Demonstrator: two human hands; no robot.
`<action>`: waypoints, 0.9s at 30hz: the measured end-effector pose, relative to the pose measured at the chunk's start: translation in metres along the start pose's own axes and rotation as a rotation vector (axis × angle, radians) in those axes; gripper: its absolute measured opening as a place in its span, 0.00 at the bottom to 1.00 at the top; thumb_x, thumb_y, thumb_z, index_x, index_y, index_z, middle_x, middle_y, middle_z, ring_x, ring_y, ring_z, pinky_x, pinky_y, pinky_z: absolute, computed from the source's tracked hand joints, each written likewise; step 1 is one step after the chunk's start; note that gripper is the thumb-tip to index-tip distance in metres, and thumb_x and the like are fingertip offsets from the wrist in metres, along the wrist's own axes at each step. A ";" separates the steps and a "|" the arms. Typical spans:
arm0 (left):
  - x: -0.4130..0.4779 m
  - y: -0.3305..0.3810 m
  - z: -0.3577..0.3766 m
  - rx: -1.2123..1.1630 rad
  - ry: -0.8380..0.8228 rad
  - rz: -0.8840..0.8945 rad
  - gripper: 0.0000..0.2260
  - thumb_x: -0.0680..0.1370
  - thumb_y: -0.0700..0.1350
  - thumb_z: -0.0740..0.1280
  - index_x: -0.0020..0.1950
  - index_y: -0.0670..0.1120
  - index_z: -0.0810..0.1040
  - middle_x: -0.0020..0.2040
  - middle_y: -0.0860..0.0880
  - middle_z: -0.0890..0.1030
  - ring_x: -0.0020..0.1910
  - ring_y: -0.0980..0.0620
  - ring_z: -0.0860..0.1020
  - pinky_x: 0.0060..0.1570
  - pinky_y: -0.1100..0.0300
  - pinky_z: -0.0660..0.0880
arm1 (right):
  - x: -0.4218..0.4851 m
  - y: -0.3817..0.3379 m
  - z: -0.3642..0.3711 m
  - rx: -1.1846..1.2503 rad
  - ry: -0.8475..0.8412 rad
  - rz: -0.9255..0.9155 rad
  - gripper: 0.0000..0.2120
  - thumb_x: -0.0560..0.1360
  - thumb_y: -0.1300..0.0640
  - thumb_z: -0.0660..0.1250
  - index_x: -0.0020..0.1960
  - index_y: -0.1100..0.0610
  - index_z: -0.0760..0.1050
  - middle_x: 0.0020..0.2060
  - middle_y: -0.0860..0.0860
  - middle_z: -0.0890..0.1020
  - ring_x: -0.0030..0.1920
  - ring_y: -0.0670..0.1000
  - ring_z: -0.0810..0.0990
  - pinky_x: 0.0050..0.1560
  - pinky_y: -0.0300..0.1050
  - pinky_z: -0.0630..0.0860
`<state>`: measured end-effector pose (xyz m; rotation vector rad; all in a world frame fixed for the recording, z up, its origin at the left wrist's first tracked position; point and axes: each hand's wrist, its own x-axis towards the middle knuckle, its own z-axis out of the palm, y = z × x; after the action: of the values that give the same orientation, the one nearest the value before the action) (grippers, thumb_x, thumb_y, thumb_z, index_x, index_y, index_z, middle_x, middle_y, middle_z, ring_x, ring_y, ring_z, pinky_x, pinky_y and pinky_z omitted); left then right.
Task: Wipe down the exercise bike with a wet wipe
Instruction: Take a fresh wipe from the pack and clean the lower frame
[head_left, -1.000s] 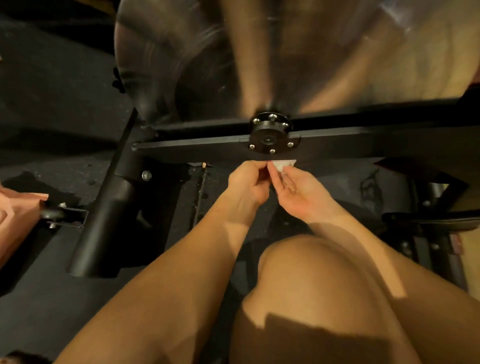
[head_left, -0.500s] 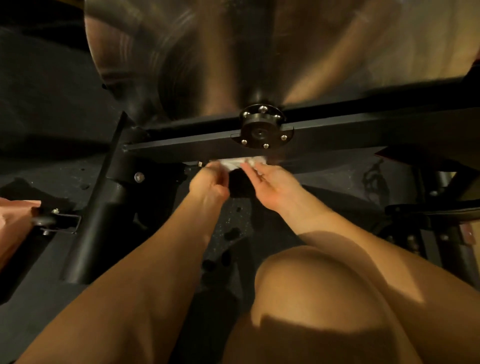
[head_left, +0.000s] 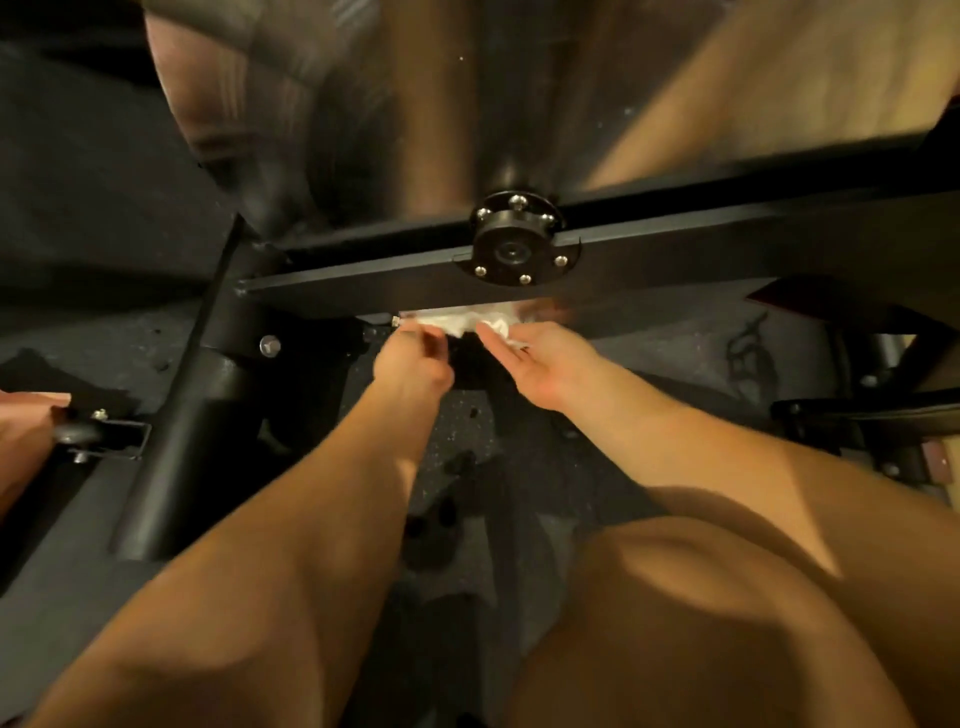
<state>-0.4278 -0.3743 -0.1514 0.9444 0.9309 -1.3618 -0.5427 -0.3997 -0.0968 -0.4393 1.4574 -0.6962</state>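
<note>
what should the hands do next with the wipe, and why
Probably press the wet wipe up against the black frame bar and slide it along: the left hand and right hand hold it spread just below the bar's lower edge.

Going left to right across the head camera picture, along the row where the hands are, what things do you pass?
small wheel → silver bolt → left hand → wet wipe → right hand

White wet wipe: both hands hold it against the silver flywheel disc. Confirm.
Wrong. Head view: left hand and right hand hold the white wet wipe at the lower edge of the black metal frame bar, not the silver flywheel disc.
</note>
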 end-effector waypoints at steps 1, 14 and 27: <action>-0.002 0.004 0.001 -0.078 0.001 0.013 0.10 0.80 0.38 0.68 0.38 0.43 0.74 0.20 0.48 0.76 0.15 0.54 0.73 0.17 0.66 0.69 | 0.004 0.000 0.000 -0.123 0.040 -0.065 0.19 0.81 0.68 0.55 0.72 0.70 0.62 0.69 0.64 0.70 0.65 0.57 0.75 0.46 0.38 0.79; -0.093 -0.118 0.044 -0.056 -0.595 -0.392 0.08 0.80 0.31 0.62 0.43 0.34 0.77 0.32 0.39 0.82 0.33 0.45 0.83 0.31 0.58 0.81 | -0.095 -0.098 -0.086 0.530 0.161 -0.407 0.11 0.77 0.69 0.61 0.36 0.61 0.72 0.23 0.53 0.78 0.24 0.48 0.80 0.32 0.39 0.79; -0.059 -0.018 -0.012 -0.197 -0.343 -0.061 0.11 0.79 0.34 0.64 0.60 0.39 0.78 0.46 0.41 0.83 0.51 0.46 0.82 0.51 0.53 0.79 | -0.064 -0.041 -0.016 0.213 -0.166 -0.038 0.14 0.79 0.71 0.57 0.65 0.68 0.68 0.64 0.64 0.74 0.60 0.58 0.78 0.47 0.50 0.79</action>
<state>-0.4463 -0.3417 -0.1003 0.5154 0.8162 -1.4008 -0.5632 -0.3848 -0.0230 -0.3519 1.2077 -0.8166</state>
